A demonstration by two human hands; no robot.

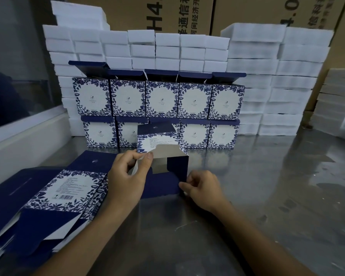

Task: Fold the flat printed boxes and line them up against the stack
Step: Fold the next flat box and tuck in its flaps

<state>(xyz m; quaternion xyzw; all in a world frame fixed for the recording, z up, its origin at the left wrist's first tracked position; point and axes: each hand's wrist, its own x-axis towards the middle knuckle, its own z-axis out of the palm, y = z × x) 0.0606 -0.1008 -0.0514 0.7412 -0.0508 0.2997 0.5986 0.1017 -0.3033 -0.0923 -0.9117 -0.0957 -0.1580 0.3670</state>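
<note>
At the lower left of the frame the pile of flat printed boxes (68, 192) is lying on the metal table (267, 196), waiting to be folded. Just to the right of it, the left hand (126, 176) is pinching the white inner flap of the half-opened box (163, 156) between thumb and fingers, near the box's left edge. This box is standing in the middle of the frame, with its open bottom turned to the person. The right hand (203, 188) is pinching the dark blue flap at the box's lower right corner, fingers curled on it.

I judge the step in hand is closing the bottom flaps. The next move is probably asking to tuck the blue flap inside, then to set the box beside the folded boxes (159, 114), which are lined up in two rows against the white foam stack (267, 76) at the upper part of the frame
</note>
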